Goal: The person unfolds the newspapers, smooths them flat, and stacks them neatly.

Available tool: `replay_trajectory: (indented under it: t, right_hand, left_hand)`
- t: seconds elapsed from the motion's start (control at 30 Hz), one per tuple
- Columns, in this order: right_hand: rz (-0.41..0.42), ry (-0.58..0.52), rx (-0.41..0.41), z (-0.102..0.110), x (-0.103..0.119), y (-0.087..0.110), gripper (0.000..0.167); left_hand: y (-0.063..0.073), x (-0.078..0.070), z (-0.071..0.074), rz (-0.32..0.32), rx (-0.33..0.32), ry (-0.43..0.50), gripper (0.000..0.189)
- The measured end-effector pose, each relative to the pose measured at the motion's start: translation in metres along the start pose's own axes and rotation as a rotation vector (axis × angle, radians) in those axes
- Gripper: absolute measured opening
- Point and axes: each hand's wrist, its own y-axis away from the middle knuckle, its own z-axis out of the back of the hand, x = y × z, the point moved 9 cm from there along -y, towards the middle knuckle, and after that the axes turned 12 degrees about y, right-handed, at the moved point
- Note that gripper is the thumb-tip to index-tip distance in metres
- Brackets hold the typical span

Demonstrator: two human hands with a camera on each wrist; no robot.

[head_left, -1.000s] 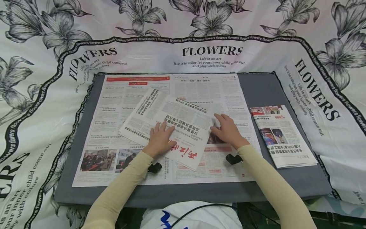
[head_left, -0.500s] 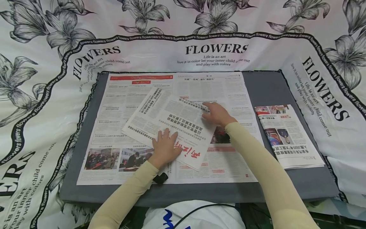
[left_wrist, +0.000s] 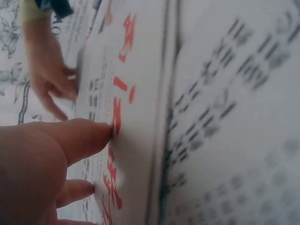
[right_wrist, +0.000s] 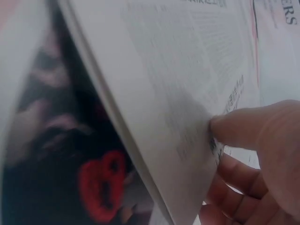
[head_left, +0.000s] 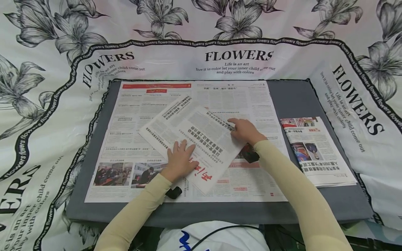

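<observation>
A folded newspaper (head_left: 201,136) with red characters lies slanted over a spread-out newspaper sheet (head_left: 125,139). My left hand (head_left: 180,160) rests on its near left part, fingers spread; in the left wrist view the thumb (left_wrist: 89,138) touches the red print. At the far right edge of the folded newspaper, my right hand (head_left: 246,130) pinches the paper. The right wrist view has the thumb (right_wrist: 234,126) on top of that edge and the other fingers curled at its outer side. There a dark photo with a red shape (right_wrist: 101,185) shows beside the newspaper's fold.
Another folded newspaper (head_left: 318,153) with colour photos lies to the right on the grey table (head_left: 245,212). Behind and around the table hangs white cloth (head_left: 169,62) printed with flowers. A black cable (head_left: 220,228) crosses the person's white top at the front.
My right hand has gone from the newspaper's right edge up to its far right edge and now grips there. The folded newspaper has turned slightly, its red-print corner shifting nearer. The left hand stays on it.
</observation>
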Motion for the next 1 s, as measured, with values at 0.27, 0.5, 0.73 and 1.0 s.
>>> replay_trajectory:
  t: [0.27,0.5,0.73,1.0]
  right_hand:
    - [0.057,-0.096,0.008,-0.014,-0.006,0.04,0.049]
    - [0.099,-0.129,0.027,-0.033,0.003,0.068,0.053]
    - [0.068,-0.104,0.022,-0.043,0.009,0.076,0.056]
    - [0.019,-0.093,-0.018,-0.038,0.005,0.076,0.056]
  left_hand:
    - [-0.018,-0.001,0.006,-0.04,0.053,0.018,0.068]
    - [-0.041,-0.009,0.011,-0.057,0.118,-0.038,0.071]
    - [-0.063,-0.011,0.011,-0.059,0.169,-0.059,0.076]
    - [-0.081,-0.016,0.011,-0.053,0.17,-0.041,0.077]
